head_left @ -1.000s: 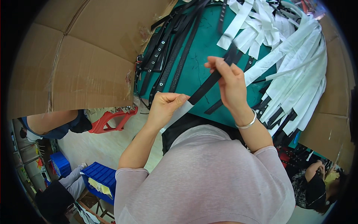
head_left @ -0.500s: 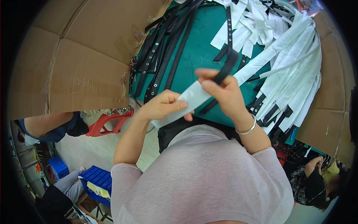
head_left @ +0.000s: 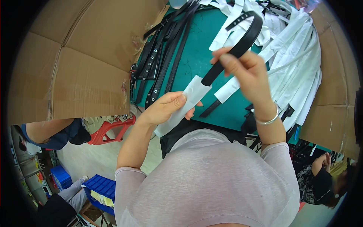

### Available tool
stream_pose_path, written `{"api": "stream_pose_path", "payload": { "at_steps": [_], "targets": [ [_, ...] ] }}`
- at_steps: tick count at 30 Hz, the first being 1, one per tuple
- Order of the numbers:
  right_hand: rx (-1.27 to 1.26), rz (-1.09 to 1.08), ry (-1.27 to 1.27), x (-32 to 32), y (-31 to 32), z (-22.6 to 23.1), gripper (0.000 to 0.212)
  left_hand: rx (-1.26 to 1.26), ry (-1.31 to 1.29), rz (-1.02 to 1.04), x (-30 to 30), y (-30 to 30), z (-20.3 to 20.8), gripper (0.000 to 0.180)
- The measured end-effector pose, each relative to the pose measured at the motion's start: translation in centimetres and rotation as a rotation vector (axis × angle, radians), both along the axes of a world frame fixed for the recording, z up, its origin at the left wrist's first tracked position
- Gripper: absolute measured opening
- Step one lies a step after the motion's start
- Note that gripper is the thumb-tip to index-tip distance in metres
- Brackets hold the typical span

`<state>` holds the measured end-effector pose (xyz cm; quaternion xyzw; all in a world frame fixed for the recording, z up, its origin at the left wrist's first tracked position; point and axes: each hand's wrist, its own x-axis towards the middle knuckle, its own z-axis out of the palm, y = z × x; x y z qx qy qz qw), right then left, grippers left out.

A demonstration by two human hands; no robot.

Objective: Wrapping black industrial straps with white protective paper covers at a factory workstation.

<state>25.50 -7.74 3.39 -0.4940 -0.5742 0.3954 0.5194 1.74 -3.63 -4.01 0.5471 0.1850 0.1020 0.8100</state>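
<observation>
My left hand (head_left: pixel 166 108) grips a flat white sleeve (head_left: pixel 194 89) between thumb and fingers, low over the table's near edge. From the sleeve's upper end comes a black belt (head_left: pixel 247 38), its lower part hidden inside. My right hand (head_left: pixel 244 70) pinches the belt a little above the sleeve's mouth. Beyond that hand the belt arches up and curls over, its end with metal eyelets hanging to the left. To the right lies a heap of white-sleeved belts (head_left: pixel 298 56), and to the left several bare black belts (head_left: pixel 162 53), some with eyelets.
A green table top (head_left: pixel 198 41) lies under the belts. Tall cardboard walls (head_left: pixel 90 49) stand at the left and right. A red stool (head_left: pixel 109 130) and a blue crate (head_left: pixel 100 187) are on the floor at left. Other people sit at lower left and lower right.
My right hand has moved up and right from the sleeve's mouth, along the belt. More black belt shows above the sleeve, and its eyelet end now curls over. My left hand stays nearly in place.
</observation>
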Motion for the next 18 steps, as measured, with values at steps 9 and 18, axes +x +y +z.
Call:
{"api": "stream_pose_path", "payload": {
  "at_steps": [9,18],
  "targets": [
    [-0.056,-0.074,0.666,3.6,1.7,-3.8,0.047,0.082,0.185,-0.037,-1.9,-1.0,-0.4,0.047],
    [0.058,-0.064,0.101,6.5,1.7,3.3,0.027,0.093,0.183,0.0,-2.2,-1.2,-0.7,0.049]
  ]
}}
